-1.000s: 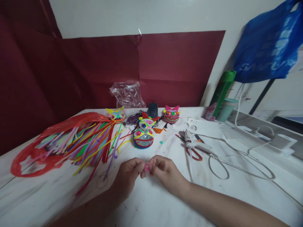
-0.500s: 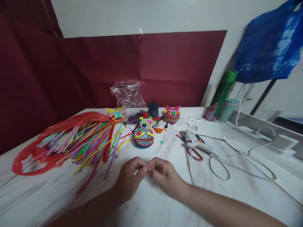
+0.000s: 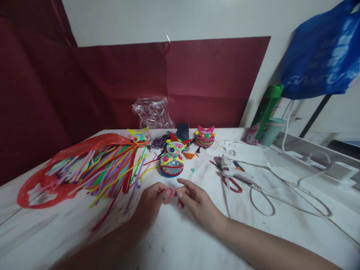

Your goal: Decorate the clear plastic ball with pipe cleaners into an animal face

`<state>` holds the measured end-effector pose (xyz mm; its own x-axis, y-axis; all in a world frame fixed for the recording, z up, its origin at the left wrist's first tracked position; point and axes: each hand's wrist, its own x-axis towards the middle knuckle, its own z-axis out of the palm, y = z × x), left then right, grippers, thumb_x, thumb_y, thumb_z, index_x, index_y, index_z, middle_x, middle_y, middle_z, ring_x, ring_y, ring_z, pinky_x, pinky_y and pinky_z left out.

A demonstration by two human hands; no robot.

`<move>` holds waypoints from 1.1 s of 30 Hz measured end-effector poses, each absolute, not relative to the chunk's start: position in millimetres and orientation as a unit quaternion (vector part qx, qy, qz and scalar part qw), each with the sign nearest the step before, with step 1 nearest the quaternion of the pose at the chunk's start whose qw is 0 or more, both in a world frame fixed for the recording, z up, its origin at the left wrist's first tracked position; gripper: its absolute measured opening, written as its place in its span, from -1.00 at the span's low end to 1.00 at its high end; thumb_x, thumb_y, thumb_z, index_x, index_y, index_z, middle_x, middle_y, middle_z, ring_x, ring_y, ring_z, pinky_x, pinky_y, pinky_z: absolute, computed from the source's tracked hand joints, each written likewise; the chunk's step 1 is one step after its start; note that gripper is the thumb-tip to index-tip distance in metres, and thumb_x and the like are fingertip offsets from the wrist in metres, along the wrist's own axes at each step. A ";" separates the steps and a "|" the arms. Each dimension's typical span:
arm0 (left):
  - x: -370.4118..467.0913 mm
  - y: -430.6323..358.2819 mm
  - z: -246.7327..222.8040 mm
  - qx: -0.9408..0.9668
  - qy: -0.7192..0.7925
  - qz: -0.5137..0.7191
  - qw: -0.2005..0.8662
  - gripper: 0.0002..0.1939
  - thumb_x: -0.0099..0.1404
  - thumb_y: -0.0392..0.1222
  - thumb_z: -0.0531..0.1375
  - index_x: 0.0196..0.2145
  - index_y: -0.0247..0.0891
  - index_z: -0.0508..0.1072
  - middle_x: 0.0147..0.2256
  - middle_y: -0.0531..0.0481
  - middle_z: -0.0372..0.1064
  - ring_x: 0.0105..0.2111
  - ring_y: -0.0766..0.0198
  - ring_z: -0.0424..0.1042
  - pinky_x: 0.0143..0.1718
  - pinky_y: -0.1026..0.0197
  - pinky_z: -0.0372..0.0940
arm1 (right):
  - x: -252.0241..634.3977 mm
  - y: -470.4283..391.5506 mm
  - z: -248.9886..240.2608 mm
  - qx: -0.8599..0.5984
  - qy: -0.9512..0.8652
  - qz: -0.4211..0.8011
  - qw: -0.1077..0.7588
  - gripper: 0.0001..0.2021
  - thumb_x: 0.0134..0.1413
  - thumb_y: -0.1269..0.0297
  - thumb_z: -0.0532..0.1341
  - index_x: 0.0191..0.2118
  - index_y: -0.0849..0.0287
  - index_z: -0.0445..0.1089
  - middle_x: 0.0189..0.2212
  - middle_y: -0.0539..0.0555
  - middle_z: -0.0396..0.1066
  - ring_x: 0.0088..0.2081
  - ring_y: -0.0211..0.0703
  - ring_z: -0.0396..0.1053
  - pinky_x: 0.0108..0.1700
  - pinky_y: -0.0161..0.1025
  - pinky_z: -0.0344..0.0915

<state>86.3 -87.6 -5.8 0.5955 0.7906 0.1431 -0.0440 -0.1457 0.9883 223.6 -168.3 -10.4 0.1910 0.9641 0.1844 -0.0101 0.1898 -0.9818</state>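
Between the thumb and forefinger of my left hand (image 3: 154, 197) is a small pink disc (image 3: 171, 192), seen nearly face on. My right hand (image 3: 192, 197) is close by on the disc's right, its forefinger stretched out and its fingers apart; whether a fingertip touches the disc is hard to tell. Just beyond both hands, a grey-mouthed lion-head figure (image 3: 171, 165) with red, yellow and blue trim stands on the white table (image 3: 180, 240). A small green piece (image 3: 192, 170) lies to its right.
Colourful pipe cleaners (image 3: 107, 172) spill from a red plastic bag (image 3: 25, 195) on the left. Two more decorated heads, one yellow-eared (image 3: 140, 137) and one pink (image 3: 205, 137), sit behind, near a phone (image 3: 183, 131). A glue gun (image 3: 233, 172) with looping cord and orange-handled scissors (image 3: 234, 186) lie right.
My hands have come apart slightly. The pink disc now shows clearly in my left hand, while my right hand's fingers have loosened and spread.
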 end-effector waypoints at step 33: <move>93.5 -85.9 -19.0 0.620 0.301 0.338 0.641 -0.73 0.04 -0.04 0.25 -0.58 -0.31 0.39 -0.67 0.12 0.20 -0.60 0.37 0.18 -0.50 0.27 0.09 | 228.0 -160.9 -16.9 -0.498 -0.451 0.401 0.623 -0.58 -0.06 -0.14 0.19 -0.38 0.18 0.26 -0.56 -0.06 0.25 -0.52 -0.30 0.22 -0.42 -0.30 0.17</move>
<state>93.5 -85.9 -19.0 0.5910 0.8060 0.0329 -0.0603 0.0034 0.9982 228.0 -160.9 -16.9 0.2716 0.9487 0.1618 -0.0507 0.1820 -0.9820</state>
